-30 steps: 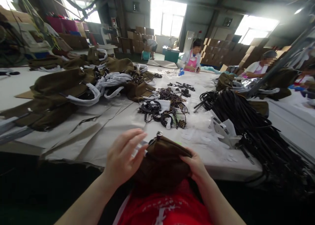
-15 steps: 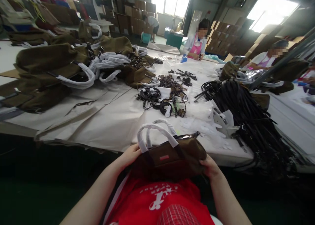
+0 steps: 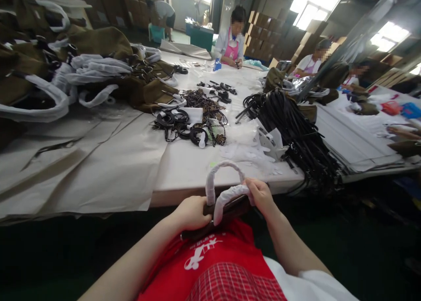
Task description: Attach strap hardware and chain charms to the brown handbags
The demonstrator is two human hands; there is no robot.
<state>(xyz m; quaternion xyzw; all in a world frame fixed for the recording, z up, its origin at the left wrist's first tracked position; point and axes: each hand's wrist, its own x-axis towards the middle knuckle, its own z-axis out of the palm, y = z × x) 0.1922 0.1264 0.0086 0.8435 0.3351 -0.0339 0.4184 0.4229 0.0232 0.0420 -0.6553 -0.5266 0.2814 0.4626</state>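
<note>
An olive-brown handbag point(image 3: 235, 209) is held upright close against my red apron, at the table's near edge. Its two handles point(image 3: 226, 197) are wrapped in white paper and stand up in loops. My left hand point(image 3: 193, 213) grips the bag's top edge on the left, its fingertips partly hidden behind the bag. At the right side, my right hand point(image 3: 259, 193) pinches the bag near the foot of the wrapped handles. Most of the bag's body is out of sight below.
Olive handbags point(image 3: 98, 44) lie heaped at the left. Coiled black straps point(image 3: 180, 127) and leopard-patterned straps point(image 3: 204, 105) lie mid-table. A thick bundle of black straps point(image 3: 296, 130) hangs over the front edge. Co-workers point(image 3: 232, 42) work across the table.
The bag has been turned and tilted, so its front label no longer shows. My right hand has moved up to the handle end. The view has swung right.
</note>
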